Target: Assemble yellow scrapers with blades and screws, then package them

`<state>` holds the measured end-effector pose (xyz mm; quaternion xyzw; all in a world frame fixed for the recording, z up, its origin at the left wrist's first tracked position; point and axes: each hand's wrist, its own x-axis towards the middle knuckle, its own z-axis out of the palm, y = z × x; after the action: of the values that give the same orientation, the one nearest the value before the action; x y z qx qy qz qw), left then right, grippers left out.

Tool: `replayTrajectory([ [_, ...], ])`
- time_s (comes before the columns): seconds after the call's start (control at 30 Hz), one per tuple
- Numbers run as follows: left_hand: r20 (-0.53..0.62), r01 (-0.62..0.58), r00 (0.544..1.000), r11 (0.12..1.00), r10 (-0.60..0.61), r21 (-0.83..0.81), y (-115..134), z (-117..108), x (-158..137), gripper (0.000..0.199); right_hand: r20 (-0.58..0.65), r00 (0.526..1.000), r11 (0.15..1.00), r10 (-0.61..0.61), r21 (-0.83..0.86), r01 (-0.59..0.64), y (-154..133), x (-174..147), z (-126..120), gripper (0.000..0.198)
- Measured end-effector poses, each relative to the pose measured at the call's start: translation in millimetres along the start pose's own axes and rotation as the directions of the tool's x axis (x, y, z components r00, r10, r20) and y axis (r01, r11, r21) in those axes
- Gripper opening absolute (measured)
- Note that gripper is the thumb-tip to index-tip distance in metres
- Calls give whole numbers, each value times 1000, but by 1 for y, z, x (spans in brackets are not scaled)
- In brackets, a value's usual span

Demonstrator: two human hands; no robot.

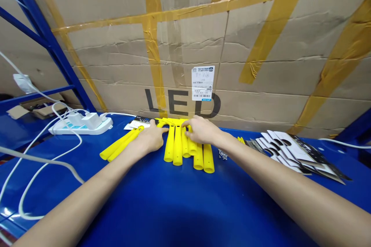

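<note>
Several yellow plastic tubes (178, 144), flared at their near ends, lie side by side on the blue tabletop (185, 204). My left hand (151, 137) is at their left side, its index finger stretched toward the row and its thumb raised; it holds nothing visible. On the other side, the curled fingers of my right hand (200, 129) close on the upper part of a yellow tube in the row. Two more yellow tubes (121, 144) lie slanted beside my left wrist. Behind my left hand is a black-and-white card (138, 122).
A big taped cardboard box (185, 42) stands behind the table. At left are a white power strip (81, 123) and loose white cables (74, 170). Fanned black-and-white cards (286, 148) lie at right. Small metal pieces (222, 154) sit near my right forearm.
</note>
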<state>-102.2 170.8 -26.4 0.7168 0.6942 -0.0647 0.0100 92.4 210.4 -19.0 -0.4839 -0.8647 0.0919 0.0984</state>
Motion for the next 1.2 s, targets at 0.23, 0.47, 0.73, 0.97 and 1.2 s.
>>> replayTrajectory([
  [0.23,-125,60,991,994,-48,87,18,-5,-4,49,-64,997,999,-36,-7,36,-7,-4,-2,46],
  [0.47,-183,28,983,996,-12,87,20,1,-1,42,-15,918,914,-397,-97,393,-11,-9,3,41],
  [0.73,-160,-62,984,995,74,77,-6,7,0,40,-2,918,890,-398,-244,385,-22,-10,5,43],
  [0.97,-191,-94,977,995,99,32,-40,0,-17,42,-29,934,910,-357,-237,340,-24,-7,17,42],
  [1.2,-387,-266,911,921,144,-284,-24,9,-16,40,-128,939,943,-318,-142,300,-23,-10,9,38],
])
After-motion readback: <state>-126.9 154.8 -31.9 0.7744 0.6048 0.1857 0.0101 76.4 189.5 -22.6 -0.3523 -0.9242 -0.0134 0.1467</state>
